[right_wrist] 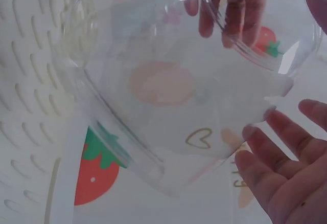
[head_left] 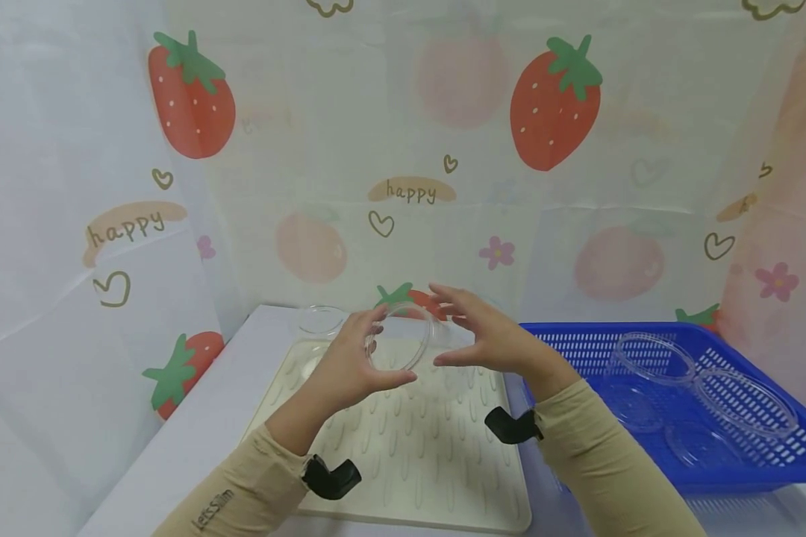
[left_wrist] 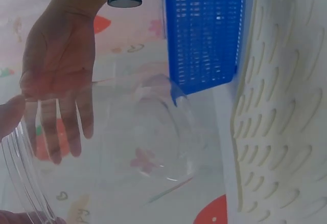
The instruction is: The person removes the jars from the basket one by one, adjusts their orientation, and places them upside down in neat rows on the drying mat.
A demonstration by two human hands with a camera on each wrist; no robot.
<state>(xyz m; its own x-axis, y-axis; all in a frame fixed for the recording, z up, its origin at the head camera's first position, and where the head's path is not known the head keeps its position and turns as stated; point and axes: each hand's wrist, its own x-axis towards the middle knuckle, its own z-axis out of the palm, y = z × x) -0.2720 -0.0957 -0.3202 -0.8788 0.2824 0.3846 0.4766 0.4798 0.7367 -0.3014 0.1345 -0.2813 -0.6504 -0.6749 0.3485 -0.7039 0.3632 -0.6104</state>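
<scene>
My left hand (head_left: 352, 365) holds a clear bowl (head_left: 428, 347) by its rim, thumb below and fingers above, over the back part of a cream ridged mat (head_left: 416, 462). The bowl is tipped with its round mouth towards me. To its right is my right hand (head_left: 493, 339), fingers spread and thumb apart. In the right wrist view its fingertips (right_wrist: 250, 132) come close to the bowl (right_wrist: 163, 86); whether they touch it I cannot tell. The left wrist view shows the right palm (left_wrist: 61, 65) flat beyond the see-through wall.
A blue perforated basket (head_left: 645, 477) at the right holds several clear round dishes (head_left: 745, 403). Another clear bowl (head_left: 321, 321) stands at the mat's back left. A printed strawberry cloth (head_left: 410, 134) hangs behind the table.
</scene>
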